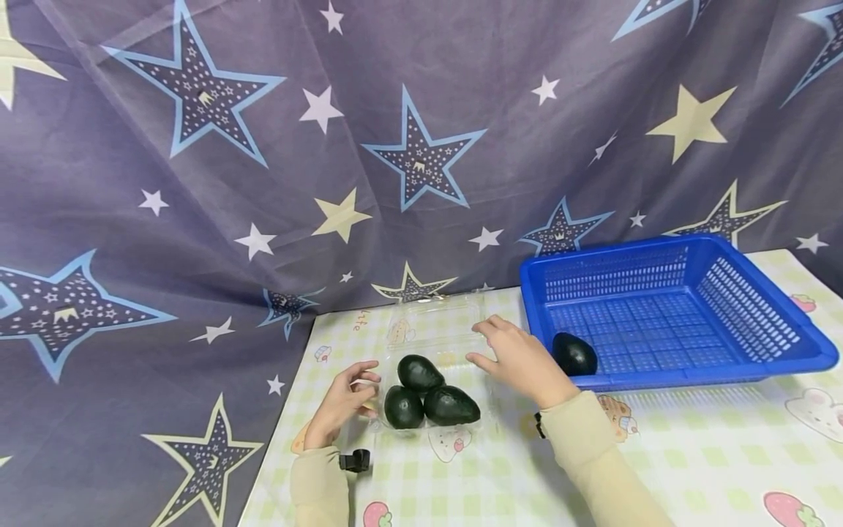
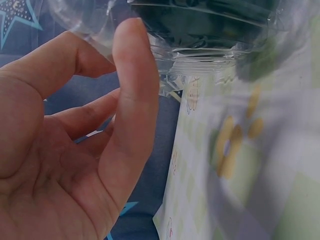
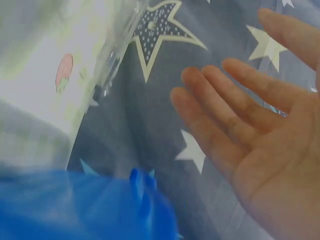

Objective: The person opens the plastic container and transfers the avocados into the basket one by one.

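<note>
In the head view, three dark green avocados (image 1: 451,405) sit together in a clear plastic clamshell box (image 1: 431,430) on the table. Its transparent lid (image 1: 437,322) lies folded back toward the curtain. My left hand (image 1: 344,401) is at the box's left side, fingers loosely bent. The left wrist view has a fingertip (image 2: 133,30) right at the clear wall, overlapping it. My right hand (image 1: 520,359) hovers by the box's right side near the lid, fingers spread and holding nothing; its palm shows bare in the right wrist view.
A blue plastic basket (image 1: 665,380) stands to the right, with one avocado (image 1: 574,354) in its near left corner. A checked cloth with printed pictures covers the table (image 1: 527,483). Behind hangs a star-patterned curtain (image 1: 276,190); the table's left edge is beside my left arm.
</note>
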Available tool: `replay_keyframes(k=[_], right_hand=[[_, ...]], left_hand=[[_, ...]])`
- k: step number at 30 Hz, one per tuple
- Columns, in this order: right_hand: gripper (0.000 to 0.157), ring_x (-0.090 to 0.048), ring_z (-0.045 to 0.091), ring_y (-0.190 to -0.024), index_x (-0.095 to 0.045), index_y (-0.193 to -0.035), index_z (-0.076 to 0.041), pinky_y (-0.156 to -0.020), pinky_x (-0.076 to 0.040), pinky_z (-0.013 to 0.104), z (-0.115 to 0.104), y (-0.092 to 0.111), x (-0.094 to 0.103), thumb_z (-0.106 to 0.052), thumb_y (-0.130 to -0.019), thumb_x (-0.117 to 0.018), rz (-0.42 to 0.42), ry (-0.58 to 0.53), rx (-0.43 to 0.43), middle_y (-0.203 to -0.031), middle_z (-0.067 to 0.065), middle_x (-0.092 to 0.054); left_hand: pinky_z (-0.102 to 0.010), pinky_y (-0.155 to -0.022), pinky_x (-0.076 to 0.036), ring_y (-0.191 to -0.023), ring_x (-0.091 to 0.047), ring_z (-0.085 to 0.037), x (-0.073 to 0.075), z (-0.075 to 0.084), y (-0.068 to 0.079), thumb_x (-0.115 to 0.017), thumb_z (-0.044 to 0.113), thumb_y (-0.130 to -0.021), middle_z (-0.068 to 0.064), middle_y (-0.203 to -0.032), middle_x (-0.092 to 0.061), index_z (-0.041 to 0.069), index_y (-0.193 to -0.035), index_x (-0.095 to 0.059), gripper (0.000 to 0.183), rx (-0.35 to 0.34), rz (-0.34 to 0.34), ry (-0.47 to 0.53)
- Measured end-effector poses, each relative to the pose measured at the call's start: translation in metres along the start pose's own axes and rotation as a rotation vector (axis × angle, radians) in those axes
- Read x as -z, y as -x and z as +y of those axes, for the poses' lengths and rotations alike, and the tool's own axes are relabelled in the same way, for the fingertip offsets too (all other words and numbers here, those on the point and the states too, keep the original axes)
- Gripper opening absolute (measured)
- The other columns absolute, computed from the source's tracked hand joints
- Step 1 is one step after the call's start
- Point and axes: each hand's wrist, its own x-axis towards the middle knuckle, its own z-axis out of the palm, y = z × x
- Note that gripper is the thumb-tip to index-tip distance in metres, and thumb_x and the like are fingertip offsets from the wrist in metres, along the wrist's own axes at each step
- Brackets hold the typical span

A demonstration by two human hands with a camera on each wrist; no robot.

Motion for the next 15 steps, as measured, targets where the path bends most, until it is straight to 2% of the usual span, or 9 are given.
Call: replay_keyframes(k=[6,15], right_hand=[[0.047,-0.061,0.033,-0.116,-0.063,-0.126,-0.003,-0.095,-0.056,0.05,-0.01,0.0,-0.018,-0.036,-0.093,-0.068,-0.057,-0.024,-0.027,-0.123,0.014,-0.064],[0.045,-0.063,0.03,-0.107,-0.065,-0.123,-0.001,-0.087,-0.059,0.047,-0.015,0.004,-0.047,-0.034,-0.093,-0.068,-0.114,-0.082,0.009,-0.117,0.013,-0.064]], left_hand=[[-0.035,-0.056,-0.064,-0.085,-0.059,-0.025,0.0,0.0,0.0,-0.053,-0.007,-0.085,-0.03,-0.121,-0.052,-0.003,-0.143,-0.046,0.059,0.001,-0.01,0.004],[-0.034,-0.056,-0.063,-0.085,-0.059,-0.024,0.0,0.0,0.0,-0.053,-0.007,-0.085,-0.027,-0.12,-0.053,-0.002,-0.143,-0.047,0.059,0.008,-0.004,0.008]])
